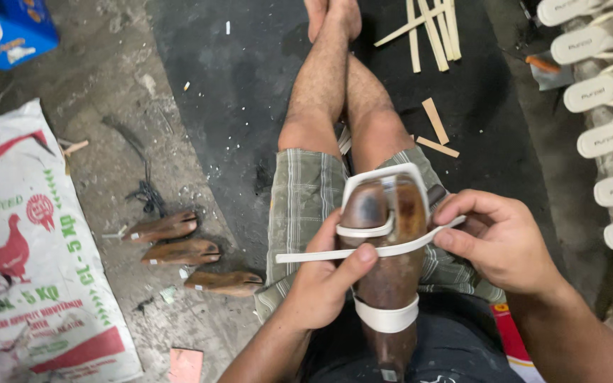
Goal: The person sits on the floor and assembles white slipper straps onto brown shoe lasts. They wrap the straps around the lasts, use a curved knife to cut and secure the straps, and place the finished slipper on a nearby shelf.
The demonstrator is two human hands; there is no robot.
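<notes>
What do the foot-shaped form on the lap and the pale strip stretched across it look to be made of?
Shoe last: apparently wood, dark brown and worn smooth, with uneven staining and a dull sheen. Pale strip, pulled between left hand and right hand: thin, flexible, off-white and matte, probably synthetic leather or rubber; the view cannot settle which.

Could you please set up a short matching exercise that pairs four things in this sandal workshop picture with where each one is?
Things:
1. white strap
2. wooden shoe last
3. three spare lasts
4. row of white sandals

Places:
A. lying on the floor beside the printed sack
B. lined up along the right edge of the picture
C. stretched across between the left hand and the right hand
D. resting on the person's lap

Pairs: 1-C, 2-D, 3-A, 4-B
</notes>
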